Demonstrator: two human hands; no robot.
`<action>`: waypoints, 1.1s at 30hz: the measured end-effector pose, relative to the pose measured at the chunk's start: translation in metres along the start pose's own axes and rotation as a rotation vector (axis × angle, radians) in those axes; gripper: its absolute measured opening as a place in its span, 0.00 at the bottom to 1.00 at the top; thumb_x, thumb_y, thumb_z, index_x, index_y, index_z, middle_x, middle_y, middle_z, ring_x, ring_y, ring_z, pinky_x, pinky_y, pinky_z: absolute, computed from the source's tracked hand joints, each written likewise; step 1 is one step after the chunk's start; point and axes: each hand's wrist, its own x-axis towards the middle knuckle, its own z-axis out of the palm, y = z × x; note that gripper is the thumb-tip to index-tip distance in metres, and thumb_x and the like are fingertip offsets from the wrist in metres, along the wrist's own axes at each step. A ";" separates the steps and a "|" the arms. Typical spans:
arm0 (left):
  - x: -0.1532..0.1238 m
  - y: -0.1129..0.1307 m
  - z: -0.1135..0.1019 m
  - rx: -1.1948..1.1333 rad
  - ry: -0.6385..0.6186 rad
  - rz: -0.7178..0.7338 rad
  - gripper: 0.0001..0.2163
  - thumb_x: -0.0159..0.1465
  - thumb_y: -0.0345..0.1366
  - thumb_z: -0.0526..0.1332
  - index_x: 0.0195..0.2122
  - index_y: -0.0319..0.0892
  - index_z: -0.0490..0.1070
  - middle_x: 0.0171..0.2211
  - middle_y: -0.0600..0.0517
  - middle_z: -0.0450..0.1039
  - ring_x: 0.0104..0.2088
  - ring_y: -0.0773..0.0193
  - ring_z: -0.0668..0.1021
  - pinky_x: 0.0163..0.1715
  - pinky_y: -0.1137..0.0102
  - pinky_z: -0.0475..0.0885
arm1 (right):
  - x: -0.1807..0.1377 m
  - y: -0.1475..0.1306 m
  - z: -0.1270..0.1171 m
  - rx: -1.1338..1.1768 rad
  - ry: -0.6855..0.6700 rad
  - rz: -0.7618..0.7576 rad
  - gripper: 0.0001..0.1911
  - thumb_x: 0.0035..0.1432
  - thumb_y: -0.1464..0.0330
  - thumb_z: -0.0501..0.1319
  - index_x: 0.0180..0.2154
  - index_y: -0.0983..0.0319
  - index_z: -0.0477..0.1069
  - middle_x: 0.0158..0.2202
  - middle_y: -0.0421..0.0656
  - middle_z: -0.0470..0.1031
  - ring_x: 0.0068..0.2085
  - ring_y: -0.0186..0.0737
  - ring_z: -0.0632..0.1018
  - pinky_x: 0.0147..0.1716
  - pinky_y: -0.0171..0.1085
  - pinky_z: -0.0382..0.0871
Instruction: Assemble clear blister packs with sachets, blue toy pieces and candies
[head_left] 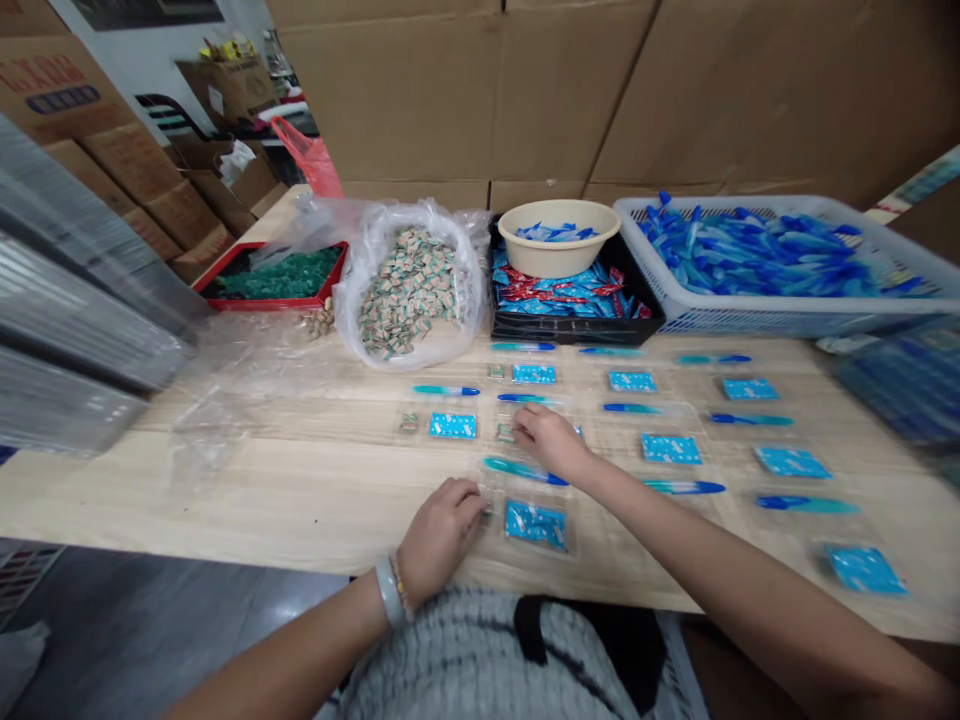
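Observation:
Clear plastic trays lie in rows on the wooden table [300, 500], each holding a blue-capped teal pen and a blue sachet. My left hand [439, 535] is curled at the left edge of the nearest tray, fingers pinched on a small piece I cannot make out, beside a blue sachet [535, 523]. My right hand [551, 438] rests knuckles-up on the tray behind, fingertips at a small patterned packet [505, 432], just above a teal pen [523, 470]. A clear bag of small patterned packets [409, 290] sits at the back.
A black crate [525, 325] of blue and red sachets holds a beige bowl [559, 235]. A white basket [780, 310] is full of blue pens. A red tray [214, 290] of green pieces stands at back left. Cardboard boxes [675, 90] wall the rear. Loose clear plastic [217, 400] lies left.

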 end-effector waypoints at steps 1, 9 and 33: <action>0.000 0.000 0.000 -0.023 0.023 -0.031 0.08 0.59 0.28 0.52 0.34 0.40 0.70 0.36 0.49 0.66 0.39 0.64 0.67 0.40 0.69 0.66 | -0.001 0.000 -0.001 -0.001 0.017 0.009 0.06 0.53 0.74 0.53 0.26 0.63 0.66 0.29 0.43 0.67 0.31 0.35 0.68 0.31 0.33 0.60; 0.005 -0.004 0.001 -0.164 0.035 -0.195 0.07 0.55 0.25 0.54 0.28 0.39 0.69 0.32 0.51 0.64 0.36 0.65 0.68 0.38 0.71 0.65 | -0.046 -0.041 -0.004 0.246 -0.042 -0.116 0.06 0.54 0.72 0.53 0.28 0.63 0.67 0.28 0.41 0.67 0.31 0.35 0.69 0.30 0.32 0.61; -0.004 -0.010 -0.006 -0.301 -0.073 -0.107 0.11 0.54 0.26 0.57 0.38 0.41 0.66 0.39 0.50 0.62 0.41 0.65 0.67 0.45 0.70 0.64 | -0.043 -0.079 0.013 -0.029 -0.384 -0.109 0.08 0.49 0.76 0.53 0.26 0.64 0.69 0.27 0.45 0.72 0.28 0.36 0.71 0.27 0.33 0.57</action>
